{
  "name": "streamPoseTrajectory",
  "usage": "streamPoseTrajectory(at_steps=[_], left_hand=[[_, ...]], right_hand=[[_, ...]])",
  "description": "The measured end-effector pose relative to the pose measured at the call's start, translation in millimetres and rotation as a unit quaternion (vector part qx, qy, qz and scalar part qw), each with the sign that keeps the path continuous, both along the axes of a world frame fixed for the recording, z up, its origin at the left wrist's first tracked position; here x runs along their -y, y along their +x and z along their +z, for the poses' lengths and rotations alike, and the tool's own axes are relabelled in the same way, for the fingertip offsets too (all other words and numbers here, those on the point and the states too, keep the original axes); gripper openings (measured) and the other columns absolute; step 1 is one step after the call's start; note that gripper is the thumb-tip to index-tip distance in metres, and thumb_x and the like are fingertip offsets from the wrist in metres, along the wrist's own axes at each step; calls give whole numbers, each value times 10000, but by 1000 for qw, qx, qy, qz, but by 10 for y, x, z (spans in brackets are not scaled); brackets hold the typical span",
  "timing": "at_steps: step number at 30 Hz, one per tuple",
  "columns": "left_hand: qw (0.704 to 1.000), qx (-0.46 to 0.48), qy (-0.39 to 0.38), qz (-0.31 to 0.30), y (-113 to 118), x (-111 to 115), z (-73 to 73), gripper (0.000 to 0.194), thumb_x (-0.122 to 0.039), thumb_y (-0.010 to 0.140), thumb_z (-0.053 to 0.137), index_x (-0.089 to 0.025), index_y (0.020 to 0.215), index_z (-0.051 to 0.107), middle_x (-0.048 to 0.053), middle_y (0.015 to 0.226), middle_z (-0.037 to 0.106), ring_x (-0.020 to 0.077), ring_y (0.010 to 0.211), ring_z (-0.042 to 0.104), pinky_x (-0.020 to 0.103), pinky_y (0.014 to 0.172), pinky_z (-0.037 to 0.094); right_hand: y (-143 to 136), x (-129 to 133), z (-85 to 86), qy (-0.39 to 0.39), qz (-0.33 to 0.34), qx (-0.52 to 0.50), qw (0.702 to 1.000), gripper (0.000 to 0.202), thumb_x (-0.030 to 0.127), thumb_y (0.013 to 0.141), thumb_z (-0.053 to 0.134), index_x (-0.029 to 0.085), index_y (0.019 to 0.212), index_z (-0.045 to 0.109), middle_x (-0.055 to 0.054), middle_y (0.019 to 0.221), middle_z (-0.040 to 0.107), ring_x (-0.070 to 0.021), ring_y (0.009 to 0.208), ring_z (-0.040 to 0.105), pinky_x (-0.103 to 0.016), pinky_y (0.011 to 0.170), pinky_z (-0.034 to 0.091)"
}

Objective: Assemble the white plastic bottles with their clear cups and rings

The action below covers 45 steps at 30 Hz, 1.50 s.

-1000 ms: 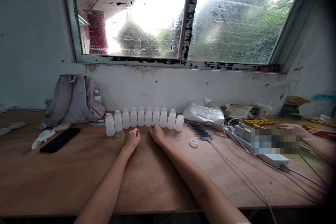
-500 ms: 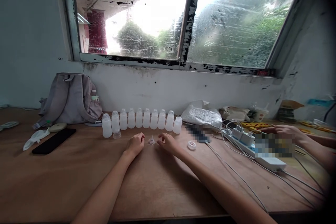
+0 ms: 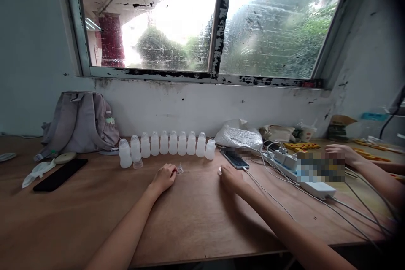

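Note:
My left hand [image 3: 164, 178] rests on the table with its fingers curled, the fingertips at the edge of a small clear bottle nipple [image 3: 180, 169] that stands with its tip up. Out to the right, my right hand [image 3: 232, 178] is bent over a white ring [image 3: 219, 171], mostly hidden under its fingers; the fingers look closed on it. Behind both hands runs a row of frosted baby bottles [image 3: 163, 143], most with clear domed covers. The rightmost bottle [image 3: 210, 150] has no tall cover. A clear cap [image 3: 138, 163] lies before the second bottle from the left.
At the left are a grey backpack [image 3: 82, 122] and a black phone [image 3: 60, 174]. A charging phone [image 3: 234, 158], a silvery package [image 3: 242, 136] and a white power strip [image 3: 318, 188] with cables are on the right. Another person's hand [image 3: 341, 154] is at far right.
My right hand has moved right, away from the nipple and onto the white ring. My left fingertips have come in to the nipple. The camera view has shifted slightly.

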<state>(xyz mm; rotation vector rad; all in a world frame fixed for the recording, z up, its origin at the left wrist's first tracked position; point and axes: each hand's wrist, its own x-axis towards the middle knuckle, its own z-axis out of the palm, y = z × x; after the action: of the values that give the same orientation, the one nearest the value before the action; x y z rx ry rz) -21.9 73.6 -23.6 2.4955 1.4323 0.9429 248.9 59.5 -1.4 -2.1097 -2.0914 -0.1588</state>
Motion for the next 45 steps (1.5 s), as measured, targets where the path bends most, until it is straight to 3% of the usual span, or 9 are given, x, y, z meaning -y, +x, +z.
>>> streamPoseTrajectory(at_steps=[4,7,12,18,27,32,37,41,45], left_hand=[[1000,-12,20,0,-16,-15,-9,158,-167,776,415,-191,782,572,46,814,588,172,816,507,275,737,390],[999,-23,23,8,-31,-16,-3,156,-169,778,412,-187,783,567,47,814,583,170,809,506,270,731,389],[999,-24,36,26,-54,-45,-20,151,-170,779,406,-180,781,556,45,805,580,170,805,505,270,708,390],[997,-11,60,56,-51,-99,-74,148,-152,774,401,-171,788,547,48,803,583,165,801,505,275,727,385],[994,18,87,67,5,-96,-87,117,-159,774,406,-183,798,518,32,791,573,162,782,506,269,707,385],[992,68,59,89,66,-156,-117,113,-211,773,439,-181,762,547,36,770,574,163,785,515,274,717,390],[986,152,15,66,201,-272,-137,118,-269,714,532,-183,761,598,44,785,586,170,789,525,282,732,393],[979,197,-3,48,251,-302,-111,101,-235,736,487,-189,716,575,17,717,594,142,706,543,250,674,399],[956,286,-39,49,195,-258,-76,103,-249,756,448,-195,732,531,-11,676,582,119,642,552,222,618,407]], right_hand=[[-374,-112,31,53,122,-72,989,127,227,744,498,186,842,568,-89,964,556,-183,802,559,-258,653,388],[-728,-225,54,125,216,-182,951,153,258,755,497,184,887,522,-56,883,577,-156,781,558,-248,687,397],[-1040,-352,-137,186,275,-285,899,417,225,666,588,183,1046,420,-54,914,569,-165,801,551,-275,692,428],[-1056,-416,-380,176,252,-267,913,320,227,673,576,171,984,530,-77,916,548,-191,855,518,-332,777,408],[-1091,-446,-402,149,270,-231,923,367,229,674,577,187,1036,529,-67,944,540,-190,890,479,-320,769,366],[-1093,-431,-417,115,267,-213,933,374,237,647,587,193,1014,530,-55,935,546,-193,891,462,-311,749,338],[-1092,-423,-423,122,258,-229,931,321,231,643,557,204,958,499,-32,904,551,-183,860,462,-300,725,324],[-1078,-390,-379,145,260,-250,921,299,223,635,557,201,924,489,-24,844,548,-177,820,473,-299,723,338],[-1089,-292,-295,183,329,-286,881,241,238,696,519,190,931,497,-49,889,540,-176,851,480,-297,750,365]])
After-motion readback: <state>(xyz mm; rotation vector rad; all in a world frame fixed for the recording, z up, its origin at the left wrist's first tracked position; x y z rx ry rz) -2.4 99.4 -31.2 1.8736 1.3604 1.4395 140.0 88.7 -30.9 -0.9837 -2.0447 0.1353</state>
